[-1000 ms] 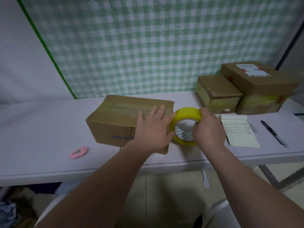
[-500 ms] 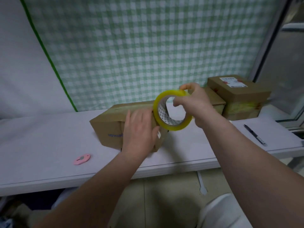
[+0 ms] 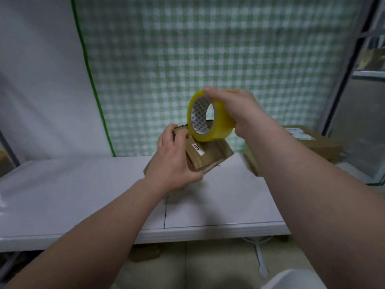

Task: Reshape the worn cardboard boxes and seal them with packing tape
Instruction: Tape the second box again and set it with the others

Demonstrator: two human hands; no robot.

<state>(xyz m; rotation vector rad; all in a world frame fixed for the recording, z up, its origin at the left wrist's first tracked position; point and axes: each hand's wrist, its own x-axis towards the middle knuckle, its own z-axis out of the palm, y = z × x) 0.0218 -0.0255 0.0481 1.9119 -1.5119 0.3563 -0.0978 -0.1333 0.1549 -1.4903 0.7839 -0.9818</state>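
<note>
A brown cardboard box (image 3: 210, 156) with a small white label is lifted and tilted above the white table (image 3: 83, 190). My left hand (image 3: 174, 161) grips its near end, fingers curled over the top edge. My right hand (image 3: 235, 109) holds a yellow roll of packing tape (image 3: 208, 117) upright just above the box, its open core facing me. Most of the box's left side is hidden behind my left hand.
Two other taped cardboard boxes stand at the back right, one with a shipping label (image 3: 312, 142), the nearer one (image 3: 250, 161) mostly hidden by my right forearm. A green checked curtain (image 3: 208, 59) hangs behind the table. The table's front edge runs below my arms.
The box has been lifted off the table and turned end-on toward me. My right hand raised the tape roll higher above it. The view shifted right, and the pink cutter is out of view.
</note>
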